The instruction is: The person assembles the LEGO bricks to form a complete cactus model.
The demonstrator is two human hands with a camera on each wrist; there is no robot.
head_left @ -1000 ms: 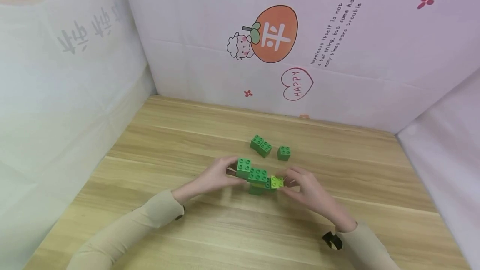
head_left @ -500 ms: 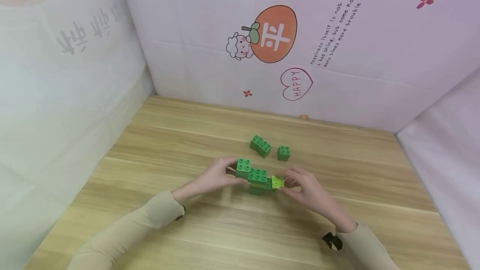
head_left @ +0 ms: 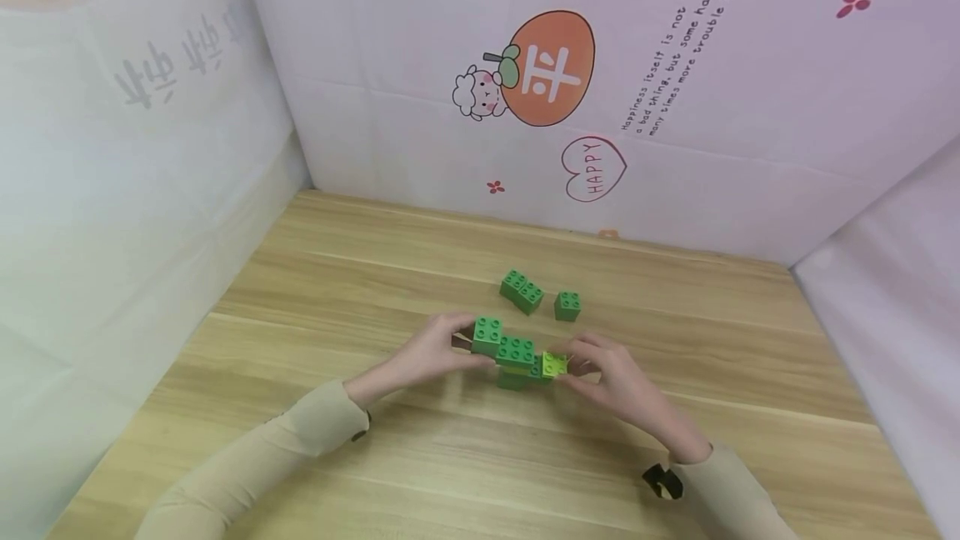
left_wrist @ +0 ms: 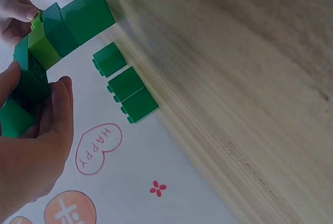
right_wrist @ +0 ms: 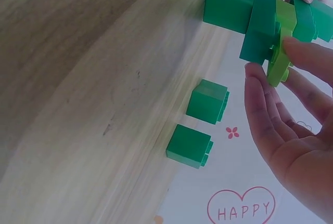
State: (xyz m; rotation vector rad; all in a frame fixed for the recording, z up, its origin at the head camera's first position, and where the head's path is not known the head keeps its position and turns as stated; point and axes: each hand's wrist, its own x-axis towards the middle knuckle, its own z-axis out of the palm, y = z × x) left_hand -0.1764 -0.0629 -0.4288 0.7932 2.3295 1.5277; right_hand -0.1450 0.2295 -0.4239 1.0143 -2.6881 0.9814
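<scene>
Toy building bricks form a stepped stack [head_left: 516, 352] in the middle of the wooden table. Its upper left end, a green brick [head_left: 486, 337], sits between the thumb and fingers of my left hand [head_left: 431, 354]. At the other end, my right hand [head_left: 617, 386] pinches a thin lime brick [head_left: 553, 365] over a dark green brick [right_wrist: 258, 31]. From the right wrist, the lime brick's studs show between thumb and fingertips. A second lime layer [left_wrist: 43, 47] lies between green bricks in the left wrist view. The lowest green brick [right_wrist: 229, 7] stands on the table.
Behind the stack are loose green bricks: two close together [head_left: 522, 292] and a single one [head_left: 567, 306]. A printed white cloth [head_left: 420, 107] rises along the table's back edge, with more cloth at both sides.
</scene>
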